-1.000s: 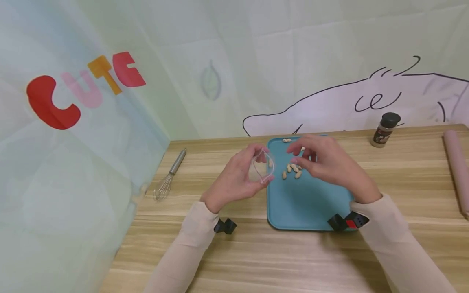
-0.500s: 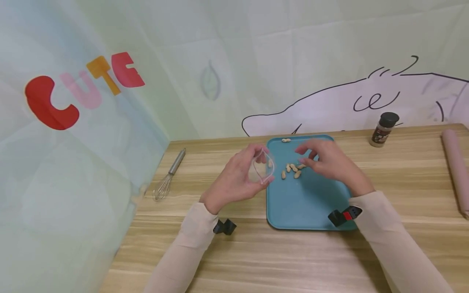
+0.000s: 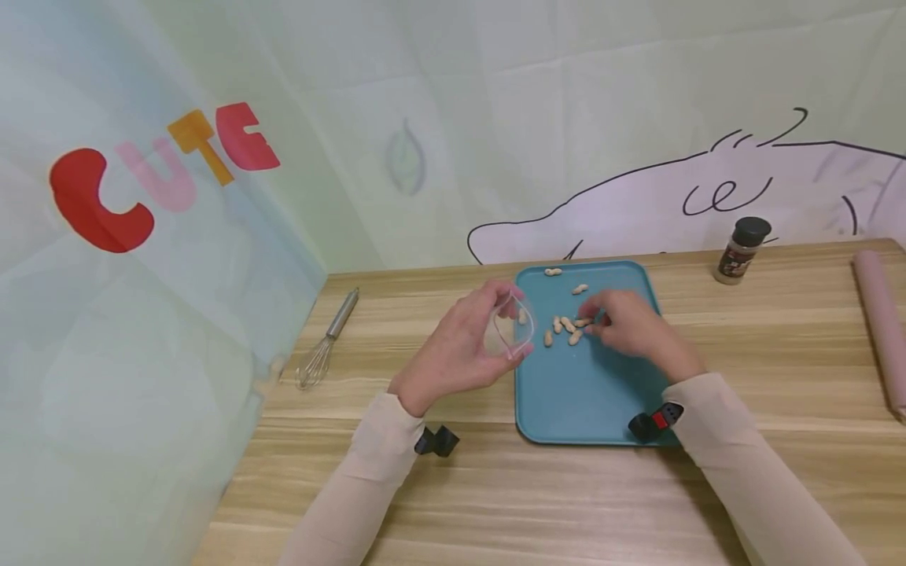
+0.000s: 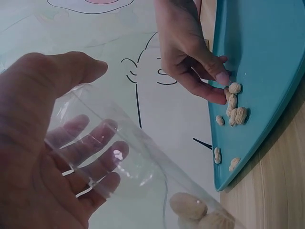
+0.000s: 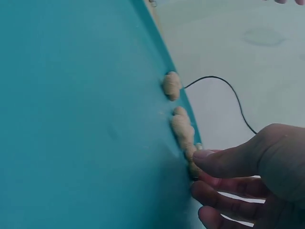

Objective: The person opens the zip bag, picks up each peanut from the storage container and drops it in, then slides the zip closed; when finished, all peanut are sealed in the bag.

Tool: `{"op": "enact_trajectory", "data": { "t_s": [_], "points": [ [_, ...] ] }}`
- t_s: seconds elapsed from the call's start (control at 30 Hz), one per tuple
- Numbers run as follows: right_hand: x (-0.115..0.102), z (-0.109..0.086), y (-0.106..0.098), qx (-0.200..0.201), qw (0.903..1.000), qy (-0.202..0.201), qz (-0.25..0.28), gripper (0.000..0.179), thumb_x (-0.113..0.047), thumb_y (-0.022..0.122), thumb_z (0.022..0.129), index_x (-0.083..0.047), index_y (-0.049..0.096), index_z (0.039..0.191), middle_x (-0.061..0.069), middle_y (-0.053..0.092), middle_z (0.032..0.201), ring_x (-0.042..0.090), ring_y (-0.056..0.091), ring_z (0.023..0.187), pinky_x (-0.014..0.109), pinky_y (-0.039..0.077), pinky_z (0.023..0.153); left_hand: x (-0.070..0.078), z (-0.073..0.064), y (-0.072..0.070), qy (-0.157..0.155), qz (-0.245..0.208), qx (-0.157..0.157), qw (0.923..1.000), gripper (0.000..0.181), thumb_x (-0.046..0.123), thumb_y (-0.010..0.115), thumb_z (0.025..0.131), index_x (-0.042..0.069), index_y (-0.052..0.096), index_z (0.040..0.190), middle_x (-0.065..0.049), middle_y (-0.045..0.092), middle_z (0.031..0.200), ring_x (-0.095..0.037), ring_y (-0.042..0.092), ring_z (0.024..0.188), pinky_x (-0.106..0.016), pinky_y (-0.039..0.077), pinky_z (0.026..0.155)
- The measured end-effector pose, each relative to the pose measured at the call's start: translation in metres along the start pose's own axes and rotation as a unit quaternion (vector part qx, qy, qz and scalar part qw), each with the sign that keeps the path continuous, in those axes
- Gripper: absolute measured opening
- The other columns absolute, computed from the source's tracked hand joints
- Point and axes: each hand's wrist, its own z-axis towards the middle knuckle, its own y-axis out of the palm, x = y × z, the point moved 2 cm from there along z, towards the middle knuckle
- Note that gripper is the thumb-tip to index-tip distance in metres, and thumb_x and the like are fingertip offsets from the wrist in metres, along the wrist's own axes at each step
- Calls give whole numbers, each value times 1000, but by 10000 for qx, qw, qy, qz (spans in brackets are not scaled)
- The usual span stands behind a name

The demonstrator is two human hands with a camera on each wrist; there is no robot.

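My left hand (image 3: pixel 456 346) holds a clear plastic bag (image 4: pixel 138 143) by its sides, its mouth spread into a lens shape toward me. Several peanuts (image 4: pixel 188 206) lie at the bottom of the bag in the left wrist view. Over the blue tray (image 3: pixel 580 405), my right hand (image 3: pixel 630 326) reaches down to a cluster of peanuts (image 3: pixel 569 324). Its thumb and a finger pinch one peanut (image 5: pixel 192 167) at the cluster's right end, seen in the right wrist view. Separate peanuts (image 3: pixel 580 289) lie farther back on the tray.
A whisk (image 3: pixel 328 338) lies on the wooden table (image 3: pixel 453 503) to the left. At the back right stands a black-capped spice jar (image 3: pixel 742 251). A pink roll (image 3: pixel 880 330) lies along the right side. A printed cloth (image 3: pixel 425 118) hangs behind the table.
My right hand has drawn back from beside the bag's mouth and lowered onto the peanuts on the tray, uncovering a peanut behind it. The left hand and bag have hardly moved.
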Motion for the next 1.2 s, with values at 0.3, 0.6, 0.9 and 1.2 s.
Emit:
{"op": "enact_trajectory", "data": {
  "t_s": [0.3, 0.6, 0.9, 1.2],
  "points": [
    [0, -1, 7, 102, 9998, 93, -146, 20, -1, 71, 98, 2, 78, 117, 23, 75, 118, 35, 71, 99, 54, 58, 87, 1, 0, 1, -47, -9, -111, 9999, 56, 23, 85, 91, 8, 53, 135, -2, 64, 109, -18, 62, 104, -42, 56, 96],
    [6, 0, 10, 324, 9990, 77, -299, 19, 2, 65, 99, 3, 79, 112, 23, 76, 113, 39, 70, 105, 57, 57, 91, 0, 1, 2, -35, -29, -155, 9999, 55, 22, 84, 92, 7, 53, 134, -1, 67, 108, -18, 63, 105, -40, 55, 97],
    [8, 1, 6, 473, 9985, 146, -222, 17, -1, 65, 101, 2, 79, 110, 22, 78, 110, 35, 70, 96, 52, 57, 84, -1, 1, 4, 44, -17, -160, 9999, 55, 22, 84, 92, 7, 52, 134, 0, 67, 107, -17, 62, 104, -37, 54, 97],
    [2, -1, -8, 667, 9977, 70, 64, 19, -2, 66, 100, 1, 80, 112, 21, 78, 109, 26, 69, 80, 33, 51, 64, 0, 1, 3, -14, -24, -226, 9997, 55, 22, 84, 92, 9, 51, 134, -1, 68, 108, -18, 63, 106, -39, 56, 98]
  ]
}}
